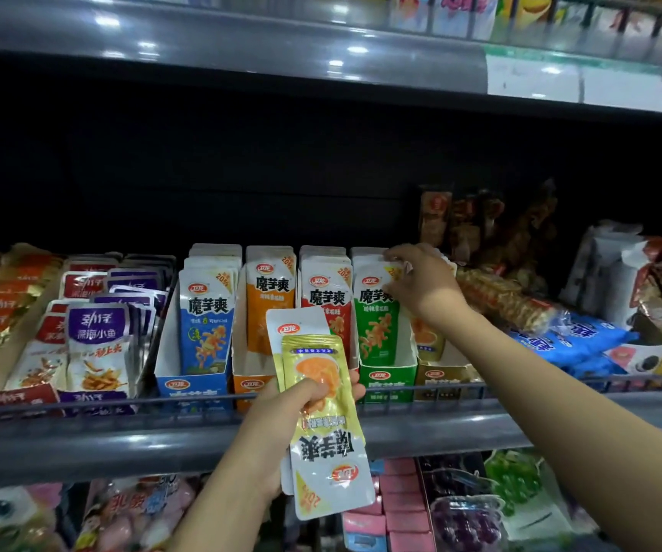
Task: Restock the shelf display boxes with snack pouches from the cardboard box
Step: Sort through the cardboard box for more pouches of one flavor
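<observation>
My left hand [281, 408] grips a small stack of yellow snack pouches [325, 424] in front of the shelf rail, the top one upside down. Four display boxes stand on the middle shelf: blue [190, 382], orange [251, 382], red, mostly hidden behind the held pouches, and green [387, 378], each with upright pouches. A yellow display box [441, 378] sits right of the green one. My right hand [421, 280] reaches over it, fingers curled on the top of a pouch [395, 268] at the green and yellow boxes. The cardboard box is out of view.
Purple and red fish-snack packs [98, 332] fill the shelf's left side. Blue bags [572, 340] and brown wrapped snacks [496, 296] lie at the right. A wire rail [82, 404] runs along the shelf front. Another shelf of candy [461, 515] sits below.
</observation>
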Available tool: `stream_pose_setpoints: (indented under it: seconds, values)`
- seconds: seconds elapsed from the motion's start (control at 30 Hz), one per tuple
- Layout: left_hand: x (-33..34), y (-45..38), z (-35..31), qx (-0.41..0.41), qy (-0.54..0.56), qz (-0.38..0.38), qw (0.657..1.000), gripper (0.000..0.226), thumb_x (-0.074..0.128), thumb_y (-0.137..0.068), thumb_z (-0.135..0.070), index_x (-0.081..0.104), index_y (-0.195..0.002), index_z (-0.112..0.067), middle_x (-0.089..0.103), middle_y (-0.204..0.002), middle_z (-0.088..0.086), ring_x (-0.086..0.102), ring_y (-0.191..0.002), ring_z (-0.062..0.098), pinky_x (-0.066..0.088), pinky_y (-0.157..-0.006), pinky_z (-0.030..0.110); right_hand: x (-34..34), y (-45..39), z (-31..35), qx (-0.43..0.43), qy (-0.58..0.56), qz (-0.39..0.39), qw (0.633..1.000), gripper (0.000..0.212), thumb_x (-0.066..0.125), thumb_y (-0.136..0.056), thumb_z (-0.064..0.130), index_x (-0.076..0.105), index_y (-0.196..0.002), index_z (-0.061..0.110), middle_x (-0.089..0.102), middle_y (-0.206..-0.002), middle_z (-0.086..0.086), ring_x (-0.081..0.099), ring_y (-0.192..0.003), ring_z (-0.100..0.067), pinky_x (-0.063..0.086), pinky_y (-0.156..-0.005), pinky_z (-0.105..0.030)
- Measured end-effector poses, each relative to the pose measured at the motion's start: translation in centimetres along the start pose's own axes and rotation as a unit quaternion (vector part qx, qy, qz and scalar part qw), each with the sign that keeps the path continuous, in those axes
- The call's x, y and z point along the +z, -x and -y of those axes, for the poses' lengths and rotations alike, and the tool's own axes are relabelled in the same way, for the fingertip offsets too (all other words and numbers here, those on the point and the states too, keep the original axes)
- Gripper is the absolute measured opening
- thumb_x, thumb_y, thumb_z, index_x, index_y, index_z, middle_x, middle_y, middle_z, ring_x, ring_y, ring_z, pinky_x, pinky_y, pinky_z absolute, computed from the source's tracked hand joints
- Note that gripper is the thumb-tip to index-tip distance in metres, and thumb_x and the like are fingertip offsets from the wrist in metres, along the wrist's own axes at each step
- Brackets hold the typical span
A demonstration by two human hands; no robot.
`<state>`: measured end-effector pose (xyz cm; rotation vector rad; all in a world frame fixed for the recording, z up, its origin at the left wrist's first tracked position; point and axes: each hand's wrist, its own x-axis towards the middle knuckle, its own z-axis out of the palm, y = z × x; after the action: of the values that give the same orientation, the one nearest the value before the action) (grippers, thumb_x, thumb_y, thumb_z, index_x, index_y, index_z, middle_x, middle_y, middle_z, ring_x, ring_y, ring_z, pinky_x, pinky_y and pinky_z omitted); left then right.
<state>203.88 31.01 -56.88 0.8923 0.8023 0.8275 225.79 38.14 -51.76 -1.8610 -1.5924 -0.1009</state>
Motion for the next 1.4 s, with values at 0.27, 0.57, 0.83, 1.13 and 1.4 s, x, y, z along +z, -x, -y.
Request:
stream_pose_setpoints:
  seconds: [0.27,0.57,0.83,1.13,1.4]
  values:
    - [-0.5,-0.6,1.5,0.100,-0.103,-0.031,0.989,0.021,0.069,-0.079,-0.002,0.066,-0.096,-0.015,0.075,-0.088,0.006,0.072,-0.077,0.022,0.057,-0.069,0.036,-3.4,7.9,2.6,0.037,-0.200,0.234,0.951,0.040,0.069,-0.078,0.041,0.060,-0.111,0.022,0.067,-0.090,-0.003,0.060,-0.065,-0.003,0.049,-0.057,-0.013]
    - [0.4,0.9,1.9,0.110,-0.097,-0.032,0.989,0.015,0.071,-0.080,-0.014,0.067,-0.095,-0.017,0.075,-0.079,-0.002,0.072,-0.072,0.018,0.056,-0.061,0.031,-0.6,16.9,1.7,0.181,-0.327,0.208,0.904,0.030,0.081,-0.071,0.024,0.057,-0.078,0.009,0.062,-0.060,-0.001,0.059,-0.058,-0.013,0.049,-0.063,-0.030]
    - [0.4,1.1,1.8,-0.010,-0.144,0.035,0.989,0.067,0.040,-0.076,-0.073,0.067,-0.099,-0.016,0.072,-0.073,0.002,0.067,-0.068,0.014,0.045,-0.083,0.032,-2.3,18.1,0.5,0.264,-0.436,0.077,0.857,0.010,0.064,-0.088,0.010,0.059,-0.096,0.010,0.071,-0.075,-0.003,0.062,-0.052,-0.013,0.045,-0.047,-0.023]
    - [0.5,1.2,2.7,-0.067,-0.015,0.070,0.995,0.070,0.034,-0.089,-0.066,0.063,-0.108,-0.005,0.065,-0.074,0.019,0.063,-0.060,0.027,0.051,-0.063,0.034,-2.8,19.1,0.6,0.243,-0.427,0.016,0.871,0.015,0.066,-0.087,0.015,0.067,-0.100,0.022,0.074,-0.081,-0.005,0.066,-0.072,-0.026,0.052,-0.072,-0.041]
    - [0.3,1.2,2.7,-0.098,0.008,0.033,0.995,0.087,0.053,-0.051,-0.081,0.057,-0.109,-0.017,0.042,-0.058,0.002,0.039,-0.042,0.011,0.032,-0.038,0.018,-3.4,19.4,0.0,0.264,-0.459,0.067,0.845,0.017,0.062,-0.090,0.015,0.071,-0.103,0.020,0.074,-0.089,-0.011,0.069,-0.076,-0.028,0.053,-0.074,-0.042]
